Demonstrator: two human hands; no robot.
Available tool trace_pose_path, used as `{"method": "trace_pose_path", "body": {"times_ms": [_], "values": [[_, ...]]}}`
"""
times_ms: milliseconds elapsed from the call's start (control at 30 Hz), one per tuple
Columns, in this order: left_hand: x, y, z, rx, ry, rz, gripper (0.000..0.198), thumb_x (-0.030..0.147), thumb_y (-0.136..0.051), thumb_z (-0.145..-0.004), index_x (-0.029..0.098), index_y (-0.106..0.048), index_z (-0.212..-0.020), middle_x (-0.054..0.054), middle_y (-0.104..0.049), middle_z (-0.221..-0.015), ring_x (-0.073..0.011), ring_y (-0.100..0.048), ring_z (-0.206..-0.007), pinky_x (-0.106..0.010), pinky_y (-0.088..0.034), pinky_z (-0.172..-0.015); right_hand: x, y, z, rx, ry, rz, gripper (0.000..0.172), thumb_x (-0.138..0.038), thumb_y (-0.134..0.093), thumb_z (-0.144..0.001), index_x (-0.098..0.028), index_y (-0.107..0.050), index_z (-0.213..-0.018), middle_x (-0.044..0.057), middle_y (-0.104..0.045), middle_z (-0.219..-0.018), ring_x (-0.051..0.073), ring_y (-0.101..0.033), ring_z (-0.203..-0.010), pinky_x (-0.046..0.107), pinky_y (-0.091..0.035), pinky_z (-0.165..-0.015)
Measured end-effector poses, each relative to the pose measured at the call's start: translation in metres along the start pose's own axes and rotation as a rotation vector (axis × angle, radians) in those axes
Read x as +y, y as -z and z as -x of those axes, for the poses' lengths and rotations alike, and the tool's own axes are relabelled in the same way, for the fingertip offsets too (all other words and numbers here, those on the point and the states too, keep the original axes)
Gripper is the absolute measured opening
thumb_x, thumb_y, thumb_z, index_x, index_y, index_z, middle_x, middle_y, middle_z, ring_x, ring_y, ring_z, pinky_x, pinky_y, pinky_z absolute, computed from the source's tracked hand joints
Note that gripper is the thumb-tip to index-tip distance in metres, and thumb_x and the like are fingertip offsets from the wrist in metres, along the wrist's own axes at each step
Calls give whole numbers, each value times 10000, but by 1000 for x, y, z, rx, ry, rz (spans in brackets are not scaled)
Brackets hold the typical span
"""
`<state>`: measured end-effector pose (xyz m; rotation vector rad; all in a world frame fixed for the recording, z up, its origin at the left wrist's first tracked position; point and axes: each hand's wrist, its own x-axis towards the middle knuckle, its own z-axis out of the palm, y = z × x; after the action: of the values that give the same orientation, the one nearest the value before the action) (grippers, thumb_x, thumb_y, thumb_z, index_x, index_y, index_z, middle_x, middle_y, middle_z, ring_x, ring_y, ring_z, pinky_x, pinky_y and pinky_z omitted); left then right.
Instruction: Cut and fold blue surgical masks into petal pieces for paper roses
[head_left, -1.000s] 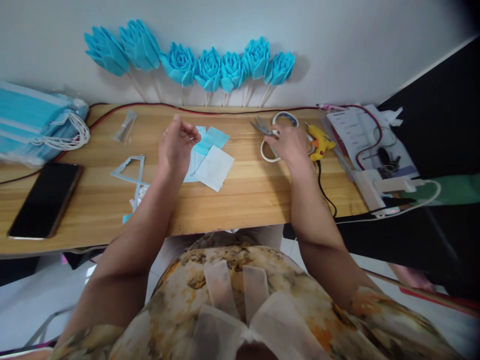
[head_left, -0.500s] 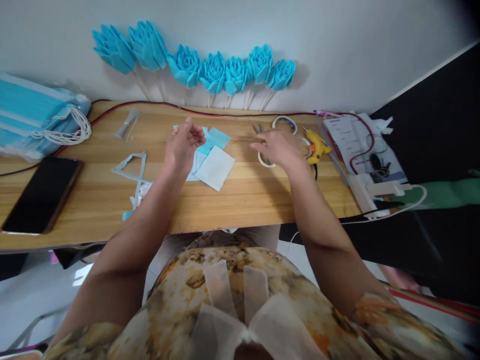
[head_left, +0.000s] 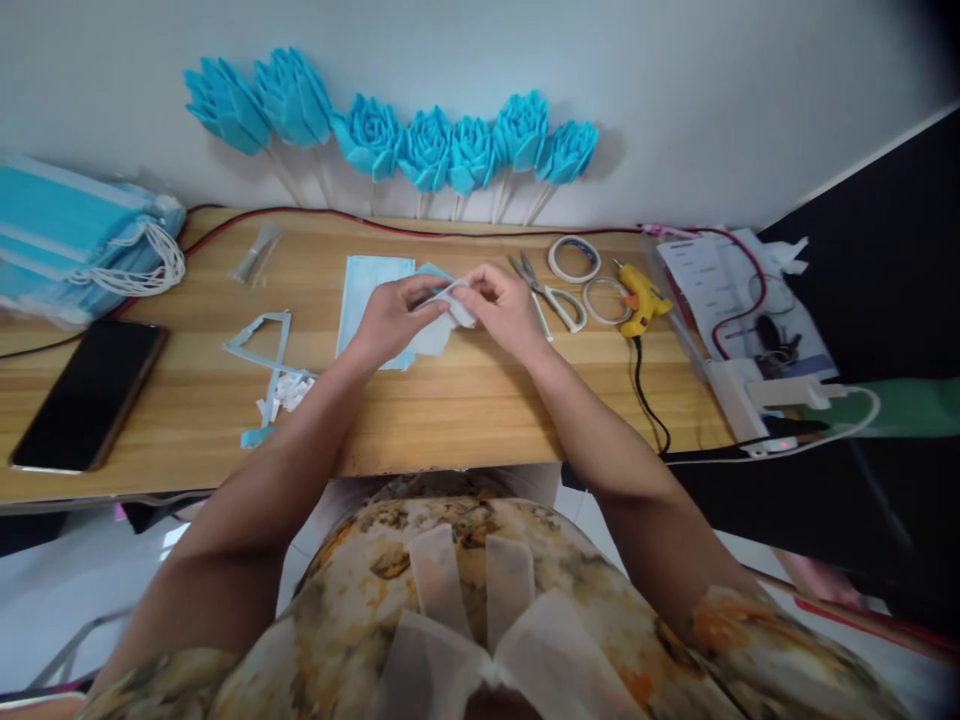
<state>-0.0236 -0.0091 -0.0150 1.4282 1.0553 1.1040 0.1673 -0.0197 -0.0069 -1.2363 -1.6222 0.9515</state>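
Between my two hands is a small whitish fabric piece (head_left: 462,308), bent up over the pile. My left hand (head_left: 396,315) pinches its left side, and the fingers of my right hand (head_left: 506,305) close on its right side. Beneath them lie a light blue face-mask sheet (head_left: 361,290) and cut blue and white fabric squares (head_left: 432,342), partly covered by my fingers. Just right of my right hand rest scissors (head_left: 553,292) with pale handles, blades pointing away to the back left.
Two tape rolls (head_left: 574,259) and a yellow glue gun (head_left: 639,300) lie at right. Blue fabric flowers (head_left: 472,155) on sticks lean on the wall. At left are bundled face masks (head_left: 75,235), a phone (head_left: 88,395) and fabric scraps (head_left: 289,390). A power strip (head_left: 739,405) sits at the right edge.
My right hand has left the scissors and moved left to the fabric pile. Both hands now grip a whitish piece lifted from the pile; the scissors lie uncovered.
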Motion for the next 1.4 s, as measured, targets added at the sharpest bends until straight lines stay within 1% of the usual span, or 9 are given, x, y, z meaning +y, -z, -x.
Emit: {"method": "trace_pose_path", "body": {"times_ms": [100, 233, 500, 600, 767, 900, 1100, 1267, 1400], "values": [[-3, 3, -1, 84, 55, 55, 220, 367, -854, -750, 181, -740, -724, 0, -679, -674, -158, -621, -646, -271, -499, -620, -1, 10, -4, 178, 1, -100, 262, -467, -688, -902, -238, -574, -847, -18, -530, -739, 142, -469, -701, 265, -363, -639], [-9, 7, -6, 150, 43, 309, 366, 488, -886, -709, 189, -675, -692, 7, -661, -677, -119, -582, -594, -253, -508, -588, 5, 15, -10, 308, -20, -160, 328, -532, -695, -887, -242, -550, -836, -26, -475, -710, 131, -434, -669, 256, -351, -605], [-8, 5, -6, 191, 32, 360, 443, 526, -873, -738, 198, -583, -672, 17, -604, -636, -125, -599, -598, -251, -467, -565, 11, 5, -9, 202, -141, -412, 391, -611, -714, -879, -264, -539, -920, -43, -467, -676, 121, -464, -626, 238, -346, -531], [-7, 6, -6, 189, 26, 365, 447, 564, -852, -752, 208, -589, -691, 3, -618, -637, -168, -670, -691, -270, -509, -606, 10, 6, -10, 261, -140, -395, 414, -666, -673, -892, -266, -587, -955, -41, -444, -661, 125, -458, -602, 248, -349, -519], [-3, 11, -8, 207, 26, 420, 351, 536, -827, -771, 231, -655, -775, -40, -727, -784, -225, -741, -907, -303, -592, -719, 2, 22, -14, 203, -214, -541, 583, -762, -401, -983, -306, -638, -1258, -78, -245, -523, 153, -344, -479, 272, -332, -470], [-3, 13, -9, 201, 53, 489, 261, 440, -848, -764, 240, -680, -750, -29, -736, -811, -186, -721, -829, -286, -597, -707, -6, 33, -14, 5, -274, -677, 663, -770, -347, -995, -327, -570, -1435, -96, -142, -482, 153, -270, -434, 273, -298, -445], [-6, 12, -10, 210, 57, 549, 271, 372, -870, -753, 225, -659, -667, 0, -715, -750, -122, -651, -676, -231, -564, -625, -10, 32, -11, 39, -322, -816, 696, -761, -282, -1015, -298, -579, -1442, -107, -81, -477, 145, -188, -418, 272, -282, -445], [-8, 16, -10, 168, 30, 584, 215, 324, -851, -779, 239, -677, -685, 10, -714, -720, -139, -671, -677, -234, -575, -624, -7, 30, -12, 68, -297, -877, 583, -673, -360, -1048, -276, -621, -1385, -118, -102, -452, 134, -184, -401, 261, -287, -440], [-2, 14, -8, 128, 53, 626, 166, 337, -796, -807, 229, -681, -756, -15, -764, -829, -200, -737, -849, -274, -607, -726, -1, 25, -14, 96, -191, -836, 431, -494, -538, -1034, -293, -590, -1413, -106, -318, -490, 120, -397, -468, 231, -399, -507]]}}
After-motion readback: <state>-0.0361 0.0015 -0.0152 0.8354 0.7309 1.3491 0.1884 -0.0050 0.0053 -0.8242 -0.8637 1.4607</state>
